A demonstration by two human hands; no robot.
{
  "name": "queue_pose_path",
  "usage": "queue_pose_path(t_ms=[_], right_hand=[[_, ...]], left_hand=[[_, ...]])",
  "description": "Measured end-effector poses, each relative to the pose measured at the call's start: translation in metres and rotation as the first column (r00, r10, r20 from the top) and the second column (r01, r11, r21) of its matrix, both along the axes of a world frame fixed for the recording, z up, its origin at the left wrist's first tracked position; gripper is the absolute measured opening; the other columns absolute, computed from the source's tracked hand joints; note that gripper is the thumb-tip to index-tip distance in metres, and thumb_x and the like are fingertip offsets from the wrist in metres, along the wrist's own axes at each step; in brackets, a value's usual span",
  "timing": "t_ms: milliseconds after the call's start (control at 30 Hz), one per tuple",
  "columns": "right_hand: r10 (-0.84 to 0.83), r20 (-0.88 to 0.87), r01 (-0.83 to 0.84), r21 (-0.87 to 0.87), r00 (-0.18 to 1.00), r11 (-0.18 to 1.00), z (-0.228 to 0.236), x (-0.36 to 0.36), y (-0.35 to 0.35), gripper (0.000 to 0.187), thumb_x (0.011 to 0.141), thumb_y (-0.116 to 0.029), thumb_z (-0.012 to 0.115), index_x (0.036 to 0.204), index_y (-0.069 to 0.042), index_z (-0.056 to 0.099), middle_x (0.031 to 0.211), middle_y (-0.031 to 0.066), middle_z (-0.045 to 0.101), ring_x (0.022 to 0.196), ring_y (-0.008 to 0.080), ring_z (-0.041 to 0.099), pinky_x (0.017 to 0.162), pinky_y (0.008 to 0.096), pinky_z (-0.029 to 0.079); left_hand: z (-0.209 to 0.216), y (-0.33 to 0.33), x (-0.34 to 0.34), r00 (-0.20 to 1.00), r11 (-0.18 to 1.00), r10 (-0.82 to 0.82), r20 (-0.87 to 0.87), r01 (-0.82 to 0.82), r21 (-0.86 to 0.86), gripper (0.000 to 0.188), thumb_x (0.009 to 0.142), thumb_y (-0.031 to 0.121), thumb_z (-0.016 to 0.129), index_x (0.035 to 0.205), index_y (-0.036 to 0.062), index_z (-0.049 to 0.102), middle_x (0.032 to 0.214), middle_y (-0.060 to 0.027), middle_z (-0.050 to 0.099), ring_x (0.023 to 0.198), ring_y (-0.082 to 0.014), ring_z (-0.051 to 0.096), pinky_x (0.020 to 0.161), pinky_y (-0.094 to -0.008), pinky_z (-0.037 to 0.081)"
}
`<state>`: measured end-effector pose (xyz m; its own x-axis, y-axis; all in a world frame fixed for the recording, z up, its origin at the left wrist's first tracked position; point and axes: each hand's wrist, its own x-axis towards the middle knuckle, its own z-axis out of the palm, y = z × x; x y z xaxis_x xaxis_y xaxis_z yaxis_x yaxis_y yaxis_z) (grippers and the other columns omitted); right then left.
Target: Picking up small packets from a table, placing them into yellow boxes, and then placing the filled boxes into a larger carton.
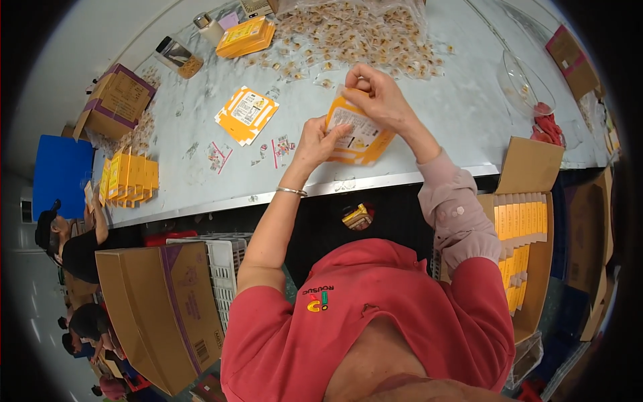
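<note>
Over the near edge of the table, both my hands hold a yellow and white flat carton (pixel 365 142). My left hand (pixel 316 142) grips its left side, thumb lying across the printed panel. At the top end, the bent fingers of my right hand (pixel 379 99) pinch the carton's upper edge; its fingertips are partly hidden. A second flattened carton (pixel 246 115) lies on the table to the left of my hands. Below it are two small printed sachets, one sachet (pixel 218 158) further left and the other sachet (pixel 282 149) close to my left wrist.
Beyond my hands spreads a heap of small clear packets (pixel 355 37). Left of it are stacked yellow cartons (pixel 246 37), a lidded jar (pixel 179 57) and upright cartons (pixel 128 177) near a co-worker (pixel 77 248). At right, an open cardboard box (pixel 534 157) holds filled cartons, near a clear bowl (pixel 522 84).
</note>
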<state>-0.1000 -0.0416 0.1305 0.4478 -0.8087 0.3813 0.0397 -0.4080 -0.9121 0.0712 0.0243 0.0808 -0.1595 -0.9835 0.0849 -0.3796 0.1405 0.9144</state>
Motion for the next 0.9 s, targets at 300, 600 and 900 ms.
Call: queue_pose_path(t_ms=[300, 600, 900], right_hand=[[-0.416, -0.194, 0.360, -0.266, 0.889, 0.894, -0.011, -0.045, 0.049, 0.045, 0.085, -0.013, 0.061, 0.127, -0.003, 0.048, 0.105, 0.0139, 0.060, 0.084, 0.0147, 0.058, 0.070, 0.0257, 0.048], [-0.612, -0.047, 0.554, -0.373, 0.790, 0.744, -0.031, -0.030, 0.054, 0.040, 0.091, -0.012, 0.052, 0.129, -0.001, 0.045, 0.111, 0.0143, 0.056, 0.088, 0.0164, 0.057, 0.075, 0.0253, 0.046], [-0.602, -0.007, 0.601, -0.048, 0.798, 0.798, -0.054, -0.009, 0.054, 0.024, 0.093, -0.019, 0.051, 0.096, 0.003, 0.059, 0.093, 0.0126, 0.053, 0.081, 0.0194, 0.056, 0.071, 0.0285, 0.044]], left_hand=[[0.006, 0.013, -0.008, 0.896, 0.989, 0.103, -0.433, -0.045, 0.144, 0.046, 0.096, 0.035, 0.045, 0.124, -0.0008, 0.051, 0.110, -0.0110, 0.061, 0.103, -0.0136, 0.055, 0.088, -0.0264, 0.043], [0.013, 0.009, -0.024, 0.760, 0.999, 0.000, -0.650, 0.031, 0.036, 0.058, 0.098, 0.029, 0.038, 0.146, 0.0168, 0.009, 0.142, -0.0074, 0.032, 0.128, -0.0188, 0.035, 0.104, -0.0331, 0.033], [-0.005, 0.004, -0.028, 0.854, 0.997, 0.069, -0.515, -0.068, 0.021, 0.039, 0.099, 0.036, 0.037, 0.129, 0.0112, 0.039, 0.110, -0.0048, 0.056, 0.102, -0.0111, 0.050, 0.088, -0.0253, 0.042]])
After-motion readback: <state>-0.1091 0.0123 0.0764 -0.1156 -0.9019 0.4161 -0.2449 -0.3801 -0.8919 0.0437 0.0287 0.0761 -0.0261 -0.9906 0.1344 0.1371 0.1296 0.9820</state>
